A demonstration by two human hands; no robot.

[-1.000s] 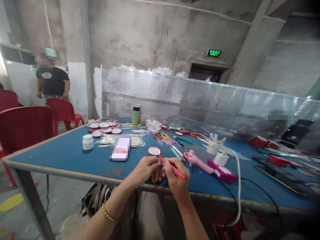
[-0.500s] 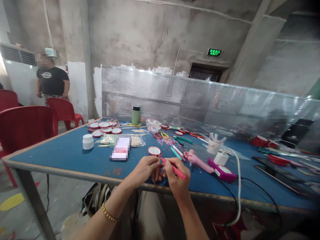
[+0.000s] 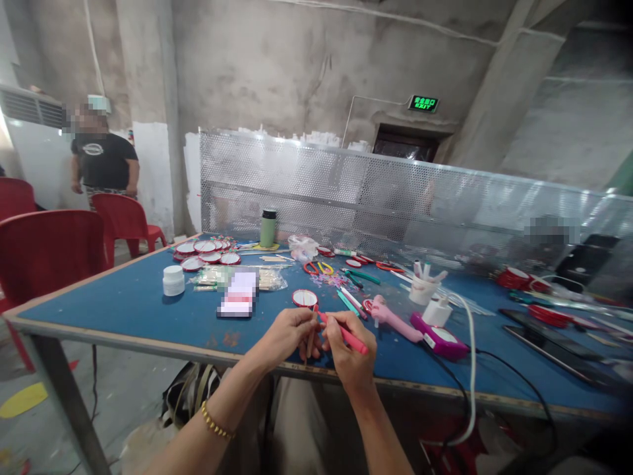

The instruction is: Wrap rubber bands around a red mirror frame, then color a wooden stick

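My left hand (image 3: 285,335) is closed in a pinch around a thin wooden stick (image 3: 310,343) held upright over the front edge of the blue table (image 3: 133,310). My right hand (image 3: 349,349) grips a red pen (image 3: 345,334), its tip pressed against the top of the stick. A small round red-rimmed disc (image 3: 304,299) lies on the table just beyond my hands.
A pink glue gun (image 3: 392,319), a magenta device (image 3: 440,341) with white cable, scissors (image 3: 317,268), a white jar (image 3: 173,280), more red-rimmed discs (image 3: 205,253), a green flask (image 3: 268,229) and a perforated metal screen (image 3: 376,198) are around. Red chairs (image 3: 49,251) and a standing person (image 3: 103,161) are at left.
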